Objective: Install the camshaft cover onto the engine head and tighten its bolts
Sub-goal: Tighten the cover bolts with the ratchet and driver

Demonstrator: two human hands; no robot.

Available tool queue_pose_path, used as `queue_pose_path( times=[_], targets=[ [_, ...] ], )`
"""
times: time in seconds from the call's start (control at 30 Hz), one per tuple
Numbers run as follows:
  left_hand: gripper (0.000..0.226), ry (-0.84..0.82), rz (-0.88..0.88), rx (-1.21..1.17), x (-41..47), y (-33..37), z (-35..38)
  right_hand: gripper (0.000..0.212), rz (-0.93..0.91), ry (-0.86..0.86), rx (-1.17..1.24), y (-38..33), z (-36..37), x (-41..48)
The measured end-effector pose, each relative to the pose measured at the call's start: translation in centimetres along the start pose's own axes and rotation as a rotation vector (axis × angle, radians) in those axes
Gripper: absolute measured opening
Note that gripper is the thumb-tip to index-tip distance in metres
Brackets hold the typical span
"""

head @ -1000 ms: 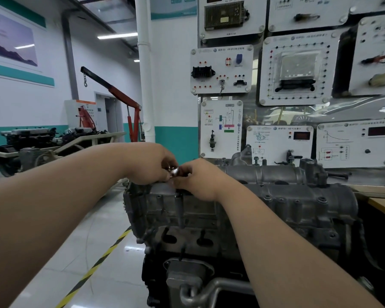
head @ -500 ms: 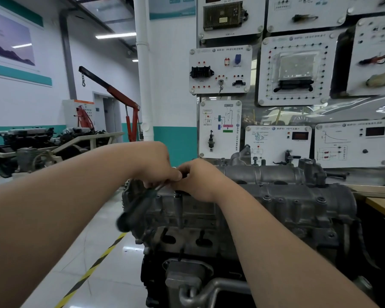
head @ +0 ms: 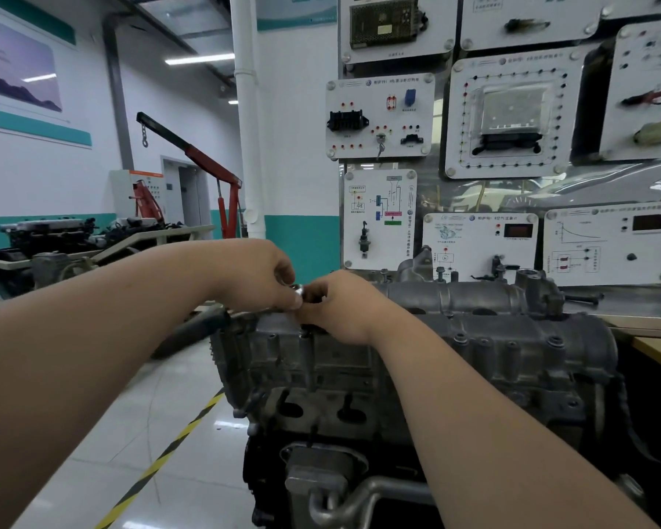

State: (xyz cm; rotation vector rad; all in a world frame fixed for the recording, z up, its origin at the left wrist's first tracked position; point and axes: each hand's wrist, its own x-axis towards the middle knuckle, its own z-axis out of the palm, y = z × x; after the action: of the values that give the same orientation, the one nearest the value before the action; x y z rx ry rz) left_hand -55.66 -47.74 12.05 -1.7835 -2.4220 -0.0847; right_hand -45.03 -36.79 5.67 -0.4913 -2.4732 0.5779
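Workshop, centre frame: my left hand [head: 258, 276] and right hand [head: 346, 309] pinch the ratchet [head: 211, 322], presumably seating it on the camshaft cover [head: 474, 297].

grey metal camshaft cover [head: 455, 299], red engine hoist [head: 207, 162], teal wall band [head: 46, 227] — yellow-black striped floor tape [head: 161, 460]

Small printed captions on the white rectangular wall-mounted training panels [head: 380, 116] are too blurred to read.
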Motion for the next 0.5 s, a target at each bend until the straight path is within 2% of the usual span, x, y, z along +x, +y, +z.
queue_pose_path(
  times=[0.23, 0.4, 0.5],
  targets=[
    [0.044, 0.023, -0.134, -0.042, 0.9, 1.4, 0.8, 0.04, 0.011, -0.007, -0.007, 0.2, 0.1, 0.1],
    [0.028, -0.023, -0.052, -0.035, 0.0, 0.7, 0.2, 0.026, -0.018, -0.033, 0.003, 0.0, -0.1, -0.1],
    [0.026, -0.045, -0.01, -0.061, -0.2, 0.3, 0.2, 0.026, -0.005, -0.043, 0.008, 0.0, -0.2, -0.1]
  ],
)
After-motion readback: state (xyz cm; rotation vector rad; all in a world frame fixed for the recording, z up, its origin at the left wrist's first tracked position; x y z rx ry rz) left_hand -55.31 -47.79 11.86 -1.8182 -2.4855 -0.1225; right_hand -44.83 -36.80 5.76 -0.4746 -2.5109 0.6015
